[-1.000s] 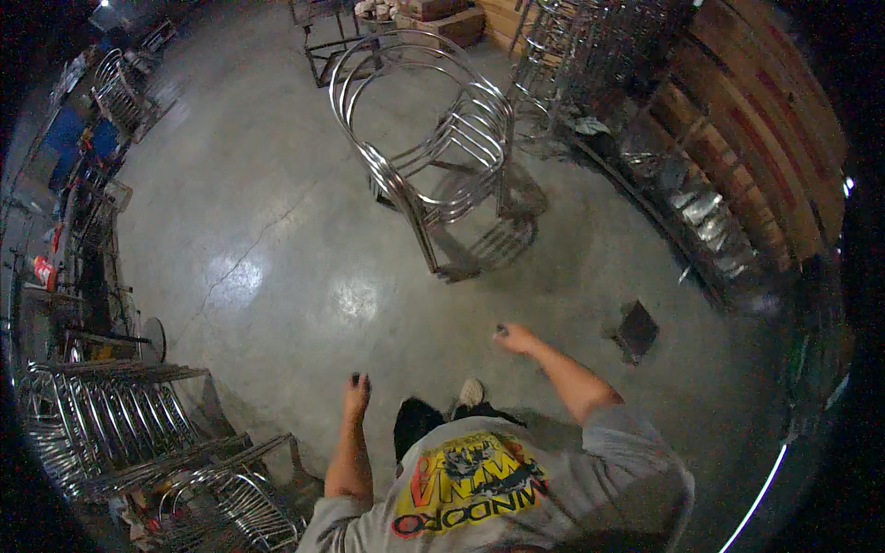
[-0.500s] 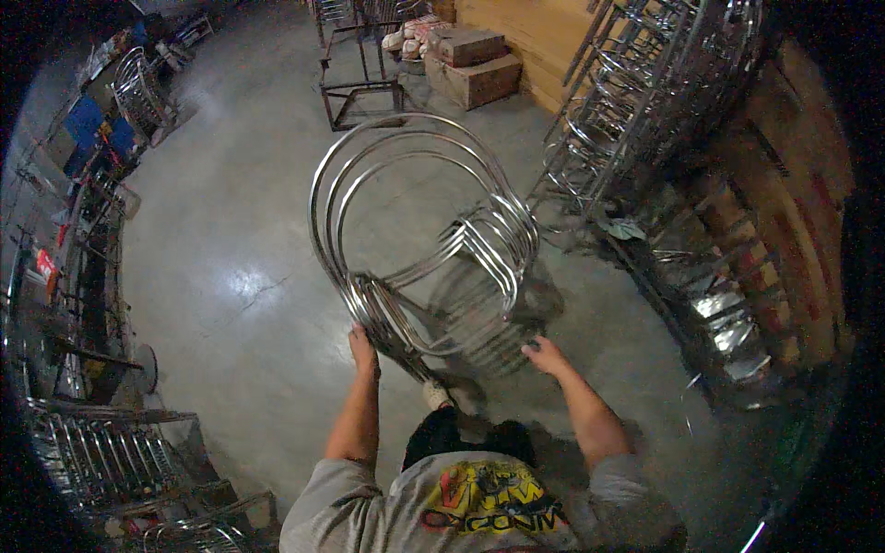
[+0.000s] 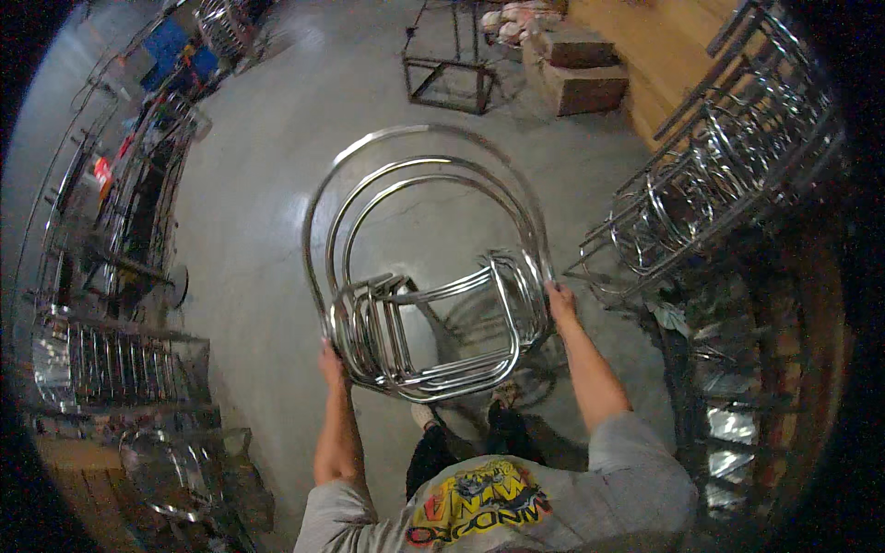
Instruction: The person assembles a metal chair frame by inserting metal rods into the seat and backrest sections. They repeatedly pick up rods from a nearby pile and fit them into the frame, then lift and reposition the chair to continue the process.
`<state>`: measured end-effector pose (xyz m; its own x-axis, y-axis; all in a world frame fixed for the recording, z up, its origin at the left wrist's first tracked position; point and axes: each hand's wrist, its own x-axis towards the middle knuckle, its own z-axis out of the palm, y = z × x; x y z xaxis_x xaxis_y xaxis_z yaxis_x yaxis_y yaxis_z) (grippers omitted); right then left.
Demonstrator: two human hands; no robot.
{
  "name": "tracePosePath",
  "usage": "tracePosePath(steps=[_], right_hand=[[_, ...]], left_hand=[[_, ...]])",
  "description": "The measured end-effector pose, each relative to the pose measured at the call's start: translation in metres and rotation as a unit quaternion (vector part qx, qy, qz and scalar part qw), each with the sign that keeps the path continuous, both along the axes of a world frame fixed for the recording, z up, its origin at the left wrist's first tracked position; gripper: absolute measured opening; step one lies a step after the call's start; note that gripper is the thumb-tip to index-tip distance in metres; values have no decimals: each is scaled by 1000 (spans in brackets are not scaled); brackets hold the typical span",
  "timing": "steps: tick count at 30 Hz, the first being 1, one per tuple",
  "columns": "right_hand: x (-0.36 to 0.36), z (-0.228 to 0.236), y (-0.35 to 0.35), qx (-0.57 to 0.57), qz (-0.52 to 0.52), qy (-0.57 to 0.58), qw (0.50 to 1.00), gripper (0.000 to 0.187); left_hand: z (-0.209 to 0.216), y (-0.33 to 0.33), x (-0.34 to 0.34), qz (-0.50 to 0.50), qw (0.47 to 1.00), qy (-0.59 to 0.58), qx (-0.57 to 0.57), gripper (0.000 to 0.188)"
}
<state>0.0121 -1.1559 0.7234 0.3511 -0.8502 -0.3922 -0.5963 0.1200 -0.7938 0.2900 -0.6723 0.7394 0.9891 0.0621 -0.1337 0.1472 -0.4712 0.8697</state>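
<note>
A stack of nested chair frames (image 3: pixel 369 336), made of shiny bent metal tube, is before me above the concrete floor. Several large rounded loops rise at its far side, and squarish loops sit closer to my body. At the left side of the stack, my left hand (image 3: pixel 332 364) is closed round the tubing. My right hand (image 3: pixel 560 306) grips the right side, a little farther up than the left. The tubes partly hide the fingers of both hands. My feet stand just beneath the near edge of the stack.
A dark metal stand (image 3: pixel 449 85) and stacked cardboard boxes (image 3: pixel 590 89) are at the far side. Piled metal frames (image 3: pixel 678 189) lean along the right. Racks of metal parts (image 3: pixel 120 364) line the left. Grey concrete floor (image 3: pixel 244 203) lies between.
My right hand, apart from the frames before, now holds their right side. The stack has turned more square to me and come nearer my body. My view has swung to the left.
</note>
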Motion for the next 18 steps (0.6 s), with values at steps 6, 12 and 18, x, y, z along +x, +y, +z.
tracePosePath(steps=[6, 12, 18], right_hand=[[-41, 159, -28, -96, 106, -217, 966, 43], [-142, 330, 16, -69, 31, -344, 936, 46], [-279, 385, 104, -56, 88, -445, 890, 46]], left_hand=[[217, 10, -52, 56, 997, -41, -19, 44], [362, 42, -170, 51, 980, -85, -173, 35], [365, 141, -327, 153, 938, -198, -240, 37]])
